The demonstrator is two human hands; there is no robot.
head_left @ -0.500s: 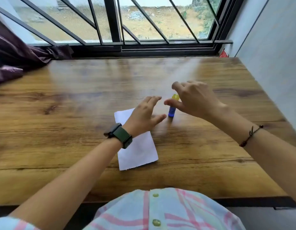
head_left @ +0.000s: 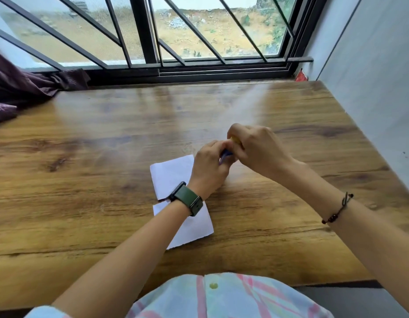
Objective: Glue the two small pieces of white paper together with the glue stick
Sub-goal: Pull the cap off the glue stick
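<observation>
Both hands meet over the wooden table (head_left: 88,171), just beyond the far corner of the papers. Left hand (head_left: 209,167) has its fingers curled round the blue body of the glue stick (head_left: 225,156); only a short strip of blue shows betw the fingers. Right hand (head_left: 258,149) is curled over the yellow cap end (head_left: 235,140), fingers wrapped round it, so both hands have hold of the same stick. Its long axis runs diagonally, blue end low and toward the person/left, yellow end up and away to the right. Whether the cap is on or partly off, can't tell, fingers cover the join.

Two small white papers lie flat on the table under the left wrist and forearm: far piece (head_left: 170,174) and near piece (head_left: 194,228), one just behind the other w/ edges meeting or slightly overlapping around the wrist; exact overlap is hidden by the arm. Neither hand touches them as far as can be seen.

Left wrist wears a dark green watch (head_left: 187,200); right wrist a thin dark cord bracelet (head_left: 339,208). Barred window (head_left: 153,31) beyond the table's far edge, dark purple cloth (head_left: 26,86) at far left
</observation>
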